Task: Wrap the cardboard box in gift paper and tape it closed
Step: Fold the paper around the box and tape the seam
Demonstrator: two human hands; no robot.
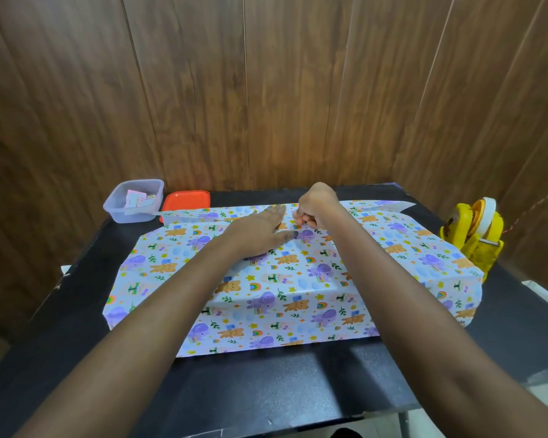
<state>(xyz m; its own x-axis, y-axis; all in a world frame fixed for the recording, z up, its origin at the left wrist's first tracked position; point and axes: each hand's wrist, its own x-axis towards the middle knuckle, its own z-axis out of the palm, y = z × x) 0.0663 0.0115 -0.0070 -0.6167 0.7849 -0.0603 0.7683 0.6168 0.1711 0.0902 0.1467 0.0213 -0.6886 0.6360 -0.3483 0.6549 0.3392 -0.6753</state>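
Gift paper [301,289] printed with bears, elephants and rainbows lies folded over the cardboard box on the black table; the box itself is hidden beneath it. My left hand [260,230] lies flat with straight fingers on top of the paper, pressing it down near the far edge. Just to its right, my right hand [315,205] is curled at the paper's far fold, fingers bent down onto the paper; what they pinch is hidden. A yellow tape dispenser [473,233] with a white roll stands at the right table edge.
A clear plastic tub [133,202] holding paper scraps sits at the back left, with an orange lid [187,200] beside it. The black table [266,384] ends close in front of me and at the right. A wood-panel wall rises directly behind the table.
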